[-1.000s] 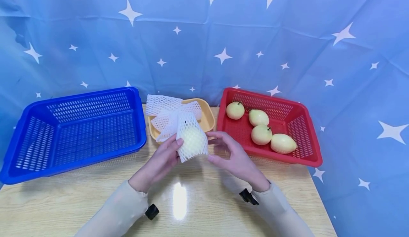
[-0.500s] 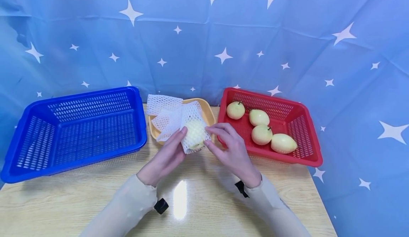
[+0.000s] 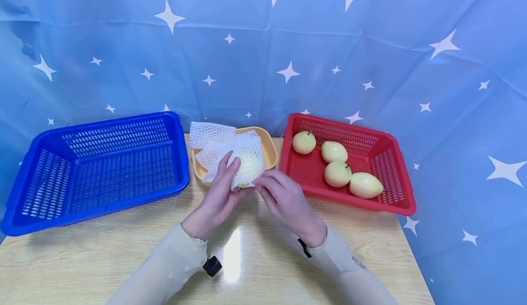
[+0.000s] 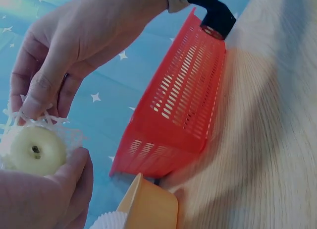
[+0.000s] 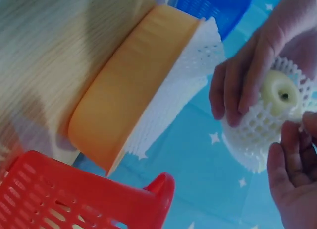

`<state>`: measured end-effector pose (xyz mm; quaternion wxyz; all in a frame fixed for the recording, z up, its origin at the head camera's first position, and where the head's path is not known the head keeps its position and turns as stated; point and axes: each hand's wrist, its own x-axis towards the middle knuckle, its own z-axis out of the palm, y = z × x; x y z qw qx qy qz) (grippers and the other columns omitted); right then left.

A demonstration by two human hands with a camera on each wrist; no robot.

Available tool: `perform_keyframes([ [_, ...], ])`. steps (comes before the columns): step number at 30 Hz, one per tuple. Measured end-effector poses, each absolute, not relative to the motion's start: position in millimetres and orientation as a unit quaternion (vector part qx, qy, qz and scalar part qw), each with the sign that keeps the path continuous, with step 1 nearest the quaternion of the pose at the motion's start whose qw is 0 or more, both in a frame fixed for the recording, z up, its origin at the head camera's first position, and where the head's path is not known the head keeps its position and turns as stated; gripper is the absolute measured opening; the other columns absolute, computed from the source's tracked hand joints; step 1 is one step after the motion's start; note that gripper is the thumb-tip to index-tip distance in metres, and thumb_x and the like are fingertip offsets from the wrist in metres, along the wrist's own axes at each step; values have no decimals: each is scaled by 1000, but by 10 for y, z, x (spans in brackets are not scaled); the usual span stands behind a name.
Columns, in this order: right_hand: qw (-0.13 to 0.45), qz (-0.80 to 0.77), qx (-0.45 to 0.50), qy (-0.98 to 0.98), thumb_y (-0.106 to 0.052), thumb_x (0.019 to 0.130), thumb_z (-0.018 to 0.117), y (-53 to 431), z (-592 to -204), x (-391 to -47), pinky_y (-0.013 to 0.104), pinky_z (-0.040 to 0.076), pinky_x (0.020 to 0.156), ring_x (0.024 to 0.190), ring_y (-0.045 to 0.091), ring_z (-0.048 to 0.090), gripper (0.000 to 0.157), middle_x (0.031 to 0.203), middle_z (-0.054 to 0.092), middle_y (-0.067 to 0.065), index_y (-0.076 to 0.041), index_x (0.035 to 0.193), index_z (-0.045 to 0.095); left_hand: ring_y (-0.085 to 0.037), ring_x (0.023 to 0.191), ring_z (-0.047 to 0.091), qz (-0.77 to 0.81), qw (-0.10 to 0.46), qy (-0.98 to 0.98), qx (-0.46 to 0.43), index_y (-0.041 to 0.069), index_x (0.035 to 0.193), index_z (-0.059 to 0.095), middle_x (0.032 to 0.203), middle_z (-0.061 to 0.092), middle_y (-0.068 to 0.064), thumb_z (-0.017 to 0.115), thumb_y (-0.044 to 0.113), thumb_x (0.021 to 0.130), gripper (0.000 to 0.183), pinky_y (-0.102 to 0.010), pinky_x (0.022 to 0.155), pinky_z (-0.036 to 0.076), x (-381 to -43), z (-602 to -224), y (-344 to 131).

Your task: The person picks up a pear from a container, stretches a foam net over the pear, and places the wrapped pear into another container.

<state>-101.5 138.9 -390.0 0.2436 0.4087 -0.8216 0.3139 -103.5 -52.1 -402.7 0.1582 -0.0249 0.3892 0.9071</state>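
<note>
Backdrop: blue star-printed cloth (image 3: 247, 44), upper frame
Left hand (image 3: 216, 197): fingers curled round pale-yellow pear (image 4: 43, 152) (dimpled end bare), frame centre
Right hand (image 3: 291, 203): fingertips pinching white foam netting (image 5: 257, 132)

No txt legible for sure. Head cam: 1 line of small dark lettering (image 3: 359, 263) on R sleeve (image 3: 341, 263), a bit up the arm from the cuff (image 3: 323, 244), slanting along the sleeve's outer edge. Too tiny/blurry to call ltrs; no brand or nos. readable.
</note>
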Motion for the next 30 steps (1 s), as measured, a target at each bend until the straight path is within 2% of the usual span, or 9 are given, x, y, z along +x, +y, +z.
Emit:
perform_keyframes([
  [3, 212, 331, 395, -830, -9, 93, 78, 1402, -3915, -1012, 31, 57, 89, 99, 18, 65, 19, 109, 67, 6, -6, 110, 73, -22, 122, 54, 899, 162, 407, -14, 25, 161, 13, 150, 38, -13, 43, 33, 112, 59, -38, 99, 51, -1040, -4047, -539],
  [8, 130, 441, 318, -829, -11, 91, 78, 1451, -3934, -1045, 38, 54, 94, 109, 20, 61, 24, 117, 63, 4, -10, 114, 71, -19, 119, 58, 876, 159, 455, -1, 24, 160, 16, 145, 45, -12, 46, 31, 111, 58, -37, 100, 50, -1058, -4040, -561],
  [11, 76, 526, 257, -807, -13, 98, 70, 1460, -3947, -1071, 42, 55, 97, 116, 23, 61, 32, 128, 61, 4, -9, 129, 65, -19, 118, 59, 859, 154, 489, 2, 25, 161, 14, 146, 45, -13, 48, 29, 110, 61, -36, 98, 51, -1068, -4015, -554],
  [14, 20, 582, 207, -786, -20, 107, 57, 1447, -3955, -1099, 44, 53, 103, 123, 23, 61, 42, 145, 55, 2, -13, 148, 53, -21, 120, 58, 834, 155, 529, 8, 26, 162, 12, 149, 43, -13, 49, 30, 110, 64, -36, 98, 51, -1068, -3992, -548],
  [18, -36, 609, 173, -773, -30, 111, 48, 1417, -3964, -1132, 43, 48, 109, 134, 21, 55, 50, 157, 46, 0, -16, 159, 41, -26, 132, 50, 816, 163, 555, 18, 25, 164, 7, 158, 33, -11, 47, 32, 110, 68, -43, 109, 45, -1060, -3981, -547],
  [22, -65, 633, 147, -757, -35, 111, 48, 1398, -3957, -1155, 46, 47, 110, 141, 23, 47, 56, 160, 41, 3, -13, 161, 35, -31, 144, 40, 835, 168, 522, 38, 23, 166, 2, 164, 25, -14, 41, 34, 110, 69, -51, 121, 29, -1045, -3980, -571],
  [25, -88, 669, 121, -728, -37, 110, 49, 1392, -3937, -1178, 45, 46, 111, 141, 25, 45, 61, 160, 40, 6, -11, 162, 30, -34, 148, 34, 858, 166, 481, 74, 18, 166, -1, 167, 21, -17, 37, 30, 107, 72, -45, 122, 28, -1035, -3973, -609],
  [27, -104, 698, 106, -700, -37, 110, 49, 1386, -3931, -1200, 42, 47, 110, 139, 27, 47, 62, 157, 40, 10, -10, 162, 28, -38, 149, 30, 866, 162, 462, 106, 15, 166, -3, 167, 17, -20, 37, 26, 104, 74, -38, 119, 31, -1033, -3973, -637],
  [30, -124, 738, 79, -658, -36, 110, 47, 1375, -3930, -1231, 34, 50, 105, 133, 25, 51, 61, 153, 43, 13, -9, 161, 25, -44, 153, 20, 855, 147, 471, 156, 10, 165, -2, 169, 10, -23, 40, 15, 102, 76, -35, 120, 33, -1031, -3981, -667],
])
